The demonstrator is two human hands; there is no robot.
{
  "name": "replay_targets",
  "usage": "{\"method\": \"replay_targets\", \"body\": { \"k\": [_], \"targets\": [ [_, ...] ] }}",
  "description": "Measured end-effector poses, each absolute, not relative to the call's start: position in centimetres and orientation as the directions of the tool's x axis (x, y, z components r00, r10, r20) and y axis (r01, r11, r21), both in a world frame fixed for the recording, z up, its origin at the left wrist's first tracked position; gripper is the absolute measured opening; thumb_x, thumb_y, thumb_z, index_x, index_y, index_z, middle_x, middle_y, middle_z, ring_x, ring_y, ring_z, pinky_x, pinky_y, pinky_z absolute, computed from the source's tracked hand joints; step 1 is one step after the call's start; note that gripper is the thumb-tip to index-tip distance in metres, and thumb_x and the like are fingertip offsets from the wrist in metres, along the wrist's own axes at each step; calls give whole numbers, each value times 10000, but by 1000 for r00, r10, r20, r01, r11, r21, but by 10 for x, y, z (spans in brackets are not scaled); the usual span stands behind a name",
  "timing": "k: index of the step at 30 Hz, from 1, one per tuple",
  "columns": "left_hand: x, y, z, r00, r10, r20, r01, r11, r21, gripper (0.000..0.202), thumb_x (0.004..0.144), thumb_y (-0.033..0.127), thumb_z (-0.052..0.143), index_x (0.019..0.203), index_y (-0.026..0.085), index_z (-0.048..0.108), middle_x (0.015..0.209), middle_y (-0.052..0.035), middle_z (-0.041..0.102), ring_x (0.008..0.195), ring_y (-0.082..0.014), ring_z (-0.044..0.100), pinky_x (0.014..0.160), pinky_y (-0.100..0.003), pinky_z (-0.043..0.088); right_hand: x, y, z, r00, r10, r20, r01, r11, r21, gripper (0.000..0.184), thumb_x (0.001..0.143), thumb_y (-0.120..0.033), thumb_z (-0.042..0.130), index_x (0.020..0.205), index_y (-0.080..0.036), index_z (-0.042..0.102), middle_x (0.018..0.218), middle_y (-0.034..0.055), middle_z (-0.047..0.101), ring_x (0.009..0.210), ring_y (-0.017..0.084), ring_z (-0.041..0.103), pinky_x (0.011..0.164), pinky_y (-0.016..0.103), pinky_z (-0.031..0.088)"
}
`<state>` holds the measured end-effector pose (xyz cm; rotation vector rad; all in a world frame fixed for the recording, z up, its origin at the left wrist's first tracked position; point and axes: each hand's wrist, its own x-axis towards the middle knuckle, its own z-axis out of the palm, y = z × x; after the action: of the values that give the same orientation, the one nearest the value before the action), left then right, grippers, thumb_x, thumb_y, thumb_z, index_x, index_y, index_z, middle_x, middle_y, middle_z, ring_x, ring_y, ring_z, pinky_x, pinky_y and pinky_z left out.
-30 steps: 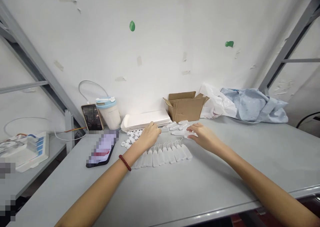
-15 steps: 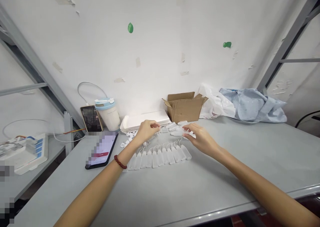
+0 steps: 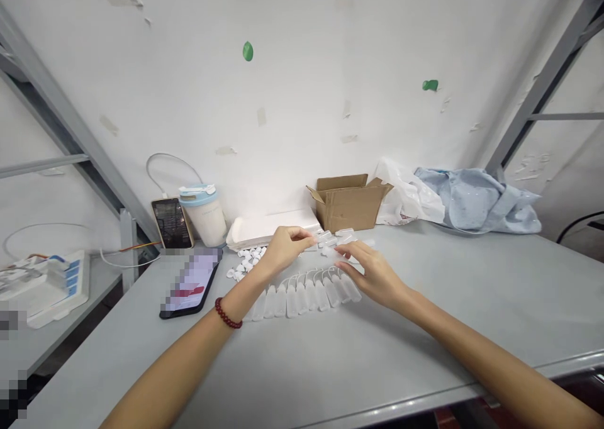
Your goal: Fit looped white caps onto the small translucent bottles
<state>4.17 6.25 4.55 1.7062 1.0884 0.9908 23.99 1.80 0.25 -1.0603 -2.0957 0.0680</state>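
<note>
My left hand (image 3: 287, 250) is closed, thumb and fingers pinched together near the loose clear pieces; whatever sits between its fingertips is too small to make out. Between the thumb and fingers of my right hand (image 3: 374, 273) is a small translucent plastic bottle (image 3: 328, 251), its narrow end pointing left toward my left hand. Below both hands lies a row of similar translucent bottles (image 3: 302, 298) side by side, thin curved white tails at their tops. A heap of small white caps (image 3: 245, 264) is beside my left wrist. More loose bottles (image 3: 346, 233) lie behind my fingertips.
An open cardboard box (image 3: 352, 206) stands against the wall, with a white plastic bag (image 3: 408, 193) and blue cloth (image 3: 476, 199) to its right. A stack of white sheets (image 3: 268, 224), a cup (image 3: 205, 218) and two phones, one propped (image 3: 172, 222) and one flat (image 3: 193, 284), are left.
My left hand has moved slightly right, and my right hand a little left and down with the bottle. The hands are closer together.
</note>
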Motion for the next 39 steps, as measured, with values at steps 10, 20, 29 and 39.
{"method": "replay_targets", "body": {
  "k": [10, 20, 29, 39],
  "targets": [
    [45, 59, 46, 411, 912, 12, -16, -6, 1000, 109, 713, 201, 656, 770, 112, 632, 772, -56, 644, 680, -103, 573, 720, -264, 462, 241, 18, 1, -326, 724, 608, 702, 616, -357, 222, 877, -227, 483, 1090, -166, 499, 898, 101, 612, 828, 227, 584, 714, 374, 493],
    [45, 55, 51, 510, 854, -104, -25, 135, 991, 119, 717, 203, 669, 694, 93, 631, 710, -37, 613, 607, -83, 559, 651, -241, 454, 241, 18, 2, -295, 725, 622, 703, 606, -372, 198, 877, -234, 482, 1061, -163, 507, 889, 103, 613, 824, 224, 591, 700, 362, 497],
    [48, 53, 51, 511, 843, -165, 20, 181, 983, 197, 708, 269, 693, 674, 92, 612, 647, -20, 583, 551, -78, 524, 575, -241, 437, 240, 17, 3, -347, 676, 650, 668, 664, -334, 181, 887, -229, 470, 1049, -170, 522, 867, 95, 614, 808, 219, 583, 693, 359, 496],
    [48, 54, 47, 490, 857, -159, 8, 177, 984, 195, 686, 263, 705, 719, 124, 573, 650, -2, 559, 577, -82, 528, 564, -232, 441, 239, 16, 5, -353, 656, 667, 664, 678, -315, 168, 895, -253, 455, 1023, -181, 536, 845, 89, 614, 782, 213, 585, 681, 350, 496]
  ]
}}
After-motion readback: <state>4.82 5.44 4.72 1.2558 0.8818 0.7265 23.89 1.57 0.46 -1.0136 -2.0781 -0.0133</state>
